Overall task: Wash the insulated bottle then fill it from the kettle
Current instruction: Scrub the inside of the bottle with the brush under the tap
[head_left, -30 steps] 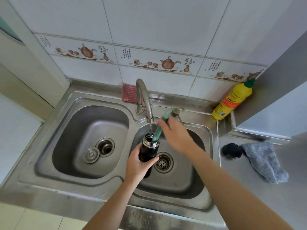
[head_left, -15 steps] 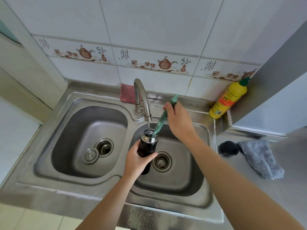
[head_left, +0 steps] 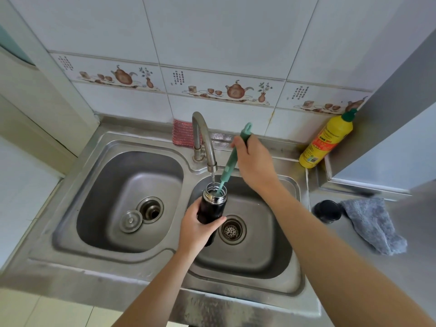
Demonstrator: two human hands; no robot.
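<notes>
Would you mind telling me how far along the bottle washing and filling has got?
Done: the black lid is off, on the counter. In hand: the left hand holds the black insulated bottle under the running steel tap while the right hand works the green bottle brush inside. Left: rinsing and filling; no kettle in view.

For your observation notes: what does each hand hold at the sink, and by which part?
The left hand grips the black bottle round its lower body; the right hand holds the green brush by its upper handle.
</notes>
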